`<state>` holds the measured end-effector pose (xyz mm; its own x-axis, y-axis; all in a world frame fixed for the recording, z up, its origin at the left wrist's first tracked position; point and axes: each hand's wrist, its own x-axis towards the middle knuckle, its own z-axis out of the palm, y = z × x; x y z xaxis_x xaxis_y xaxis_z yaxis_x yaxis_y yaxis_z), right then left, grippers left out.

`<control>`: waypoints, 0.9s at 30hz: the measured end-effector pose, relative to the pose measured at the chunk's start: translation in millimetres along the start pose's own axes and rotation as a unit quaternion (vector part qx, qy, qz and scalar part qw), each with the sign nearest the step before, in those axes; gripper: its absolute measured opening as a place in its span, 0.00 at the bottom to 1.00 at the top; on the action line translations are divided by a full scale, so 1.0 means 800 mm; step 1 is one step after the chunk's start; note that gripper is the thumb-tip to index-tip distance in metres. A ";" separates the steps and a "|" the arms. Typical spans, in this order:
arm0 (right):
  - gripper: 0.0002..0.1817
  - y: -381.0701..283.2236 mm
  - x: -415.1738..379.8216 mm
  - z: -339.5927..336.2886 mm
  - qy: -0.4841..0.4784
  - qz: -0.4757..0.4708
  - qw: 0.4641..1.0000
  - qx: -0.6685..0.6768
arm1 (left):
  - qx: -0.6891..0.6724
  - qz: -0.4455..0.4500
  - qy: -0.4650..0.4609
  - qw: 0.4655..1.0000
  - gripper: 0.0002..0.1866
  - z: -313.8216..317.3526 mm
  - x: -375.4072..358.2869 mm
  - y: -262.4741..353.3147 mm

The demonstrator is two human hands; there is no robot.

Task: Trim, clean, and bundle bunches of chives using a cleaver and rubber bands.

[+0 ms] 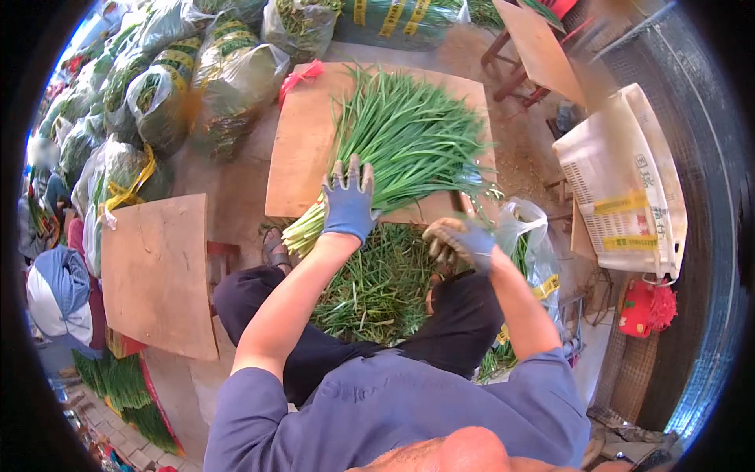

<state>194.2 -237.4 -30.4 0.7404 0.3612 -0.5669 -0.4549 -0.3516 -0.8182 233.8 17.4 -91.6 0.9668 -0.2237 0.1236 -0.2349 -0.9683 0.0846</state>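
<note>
A large bunch of green Chinese chives (413,138) lies fanned out on a wooden board table (303,149), its pale stem ends pointing toward my lower left. My left hand (348,204), in a blue and grey work glove, rests flat on the chives near the stems with its fingers stretched out. Beside the table's near right corner hangs my right hand (460,238), gloved the same way. Its fingers are loosely bent and apart, with nothing visible in them. Beneath, between my legs, is a heap of loose green trimmings (370,291).
A red plastic tie (303,76) lies at the table's far left corner. Bagged greens (236,71) are piled at the upper left. Another wooden board (157,275) stands to my left. A clear bag (527,224) and a white woven bag (621,185) are on my right.
</note>
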 end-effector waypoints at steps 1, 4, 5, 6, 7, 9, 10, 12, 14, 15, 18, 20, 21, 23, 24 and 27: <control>0.21 -0.015 -0.017 -0.012 0.003 -0.031 0.999 0.002 | 0.001 0.002 0.007 1.000 0.48 0.000 0.000 0.000; 0.16 -0.030 0.001 -0.070 0.143 -0.147 0.979 0.020 | 0.012 0.011 0.033 0.999 0.48 0.007 -0.002 0.001; 0.15 -0.049 0.014 -0.082 0.217 -0.139 0.966 -0.025 | 0.016 0.012 0.031 0.999 0.48 0.002 -0.003 0.004; 0.13 -0.053 0.041 -0.094 0.290 -0.199 0.928 -0.126 | 0.014 0.014 0.029 0.999 0.48 0.000 -0.003 0.006; 0.12 -0.056 0.071 -0.105 0.358 -0.253 0.870 -0.225 | 0.012 0.016 0.027 0.999 0.49 -0.001 -0.004 0.006; 0.12 -0.079 0.123 -0.127 0.377 -0.261 0.823 -0.335 | 0.007 0.017 0.028 0.999 0.50 0.000 -0.004 0.007; 0.13 -0.083 0.156 -0.142 0.391 -0.258 0.793 -0.390 | 0.009 0.019 0.021 1.000 0.50 -0.001 -0.004 0.007; 0.15 -0.109 0.208 -0.164 0.370 -0.225 0.771 -0.467 | 0.012 0.018 0.007 1.000 0.50 -0.007 -0.003 0.008; 0.17 -0.137 0.241 -0.167 0.301 -0.160 0.790 -0.510 | 0.001 0.016 0.008 1.000 0.51 -0.010 -0.002 0.010; 0.17 -0.143 0.255 -0.161 0.294 -0.137 0.772 -0.546 | -0.001 0.016 0.007 1.000 0.52 -0.009 -0.002 0.009; 0.18 -0.146 0.305 -0.165 0.273 -0.112 0.713 -0.636 | -0.009 0.017 0.000 1.000 0.53 -0.011 -0.002 0.010; 0.19 -0.112 0.373 -0.201 0.257 -0.154 0.680 -0.669 | -0.001 0.019 -0.008 1.000 0.54 -0.008 -0.001 0.008; 0.18 -0.122 0.365 -0.198 0.217 -0.135 0.663 -0.703 | -0.005 0.017 -0.003 1.000 0.54 -0.006 -0.001 0.008; 0.18 -0.149 0.337 -0.190 0.137 -0.095 0.624 -0.763 | -0.009 0.017 -0.010 1.000 0.55 -0.010 0.000 0.008; 0.18 -0.151 0.335 -0.189 0.121 -0.121 0.629 -0.759 | -0.012 0.016 -0.014 1.000 0.55 -0.010 -0.001 0.008; 0.17 -0.153 0.326 -0.200 0.132 -0.177 0.678 -0.701 | -0.027 0.016 -0.006 0.999 0.54 -0.010 -0.001 0.007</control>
<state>522.1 -238.4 -63.2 0.8276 0.5347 -0.1710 0.5546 -0.8259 0.1017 231.3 13.1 -83.4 0.9598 -0.2562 0.1148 -0.2704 -0.9535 0.1332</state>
